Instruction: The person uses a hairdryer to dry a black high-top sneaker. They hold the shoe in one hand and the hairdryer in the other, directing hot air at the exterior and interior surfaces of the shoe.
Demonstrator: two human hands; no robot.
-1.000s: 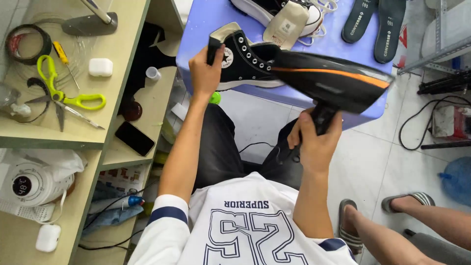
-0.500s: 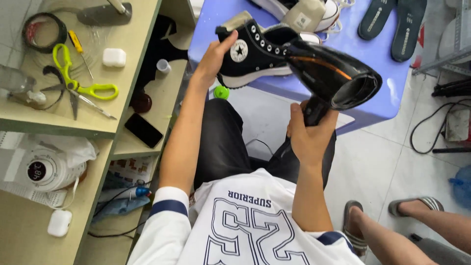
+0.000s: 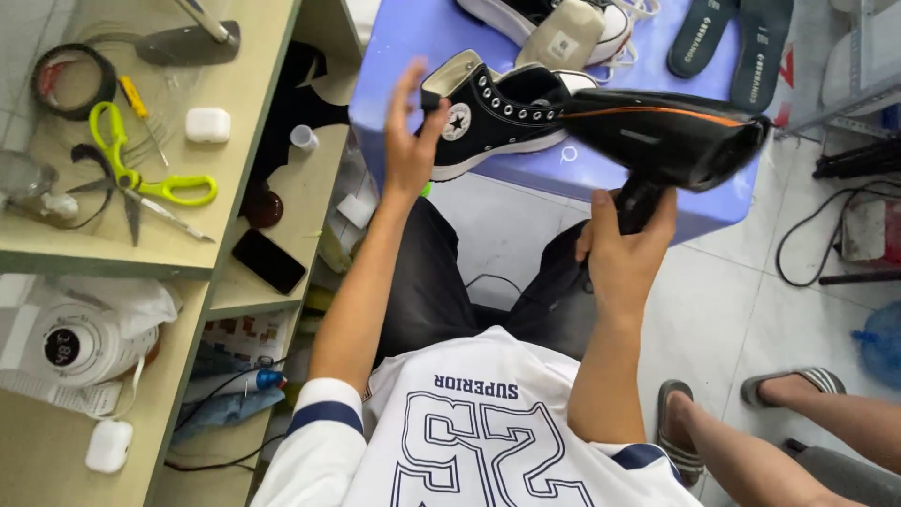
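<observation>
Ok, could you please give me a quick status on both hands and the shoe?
Right hand grips black hair dryer. Left hand open at black high-top sneaker's heel, on blue table. Nothing in the way.

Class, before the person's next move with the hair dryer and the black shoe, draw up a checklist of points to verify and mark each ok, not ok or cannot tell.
1. Right hand wrapped round the handle of the black hair dryer with the orange stripe: ok.
2. Left hand steadying the black high-top canvas shoe with white sole: not ok; fingers spread beside its heel, grip unclear.
3. Shoe resting fully on the blue plastic table: ok.
4. Dryer nozzle aimed at the shoe: ok.
5. Dryer running: cannot tell.
6. Dryer cord free of snags: cannot tell.
</observation>
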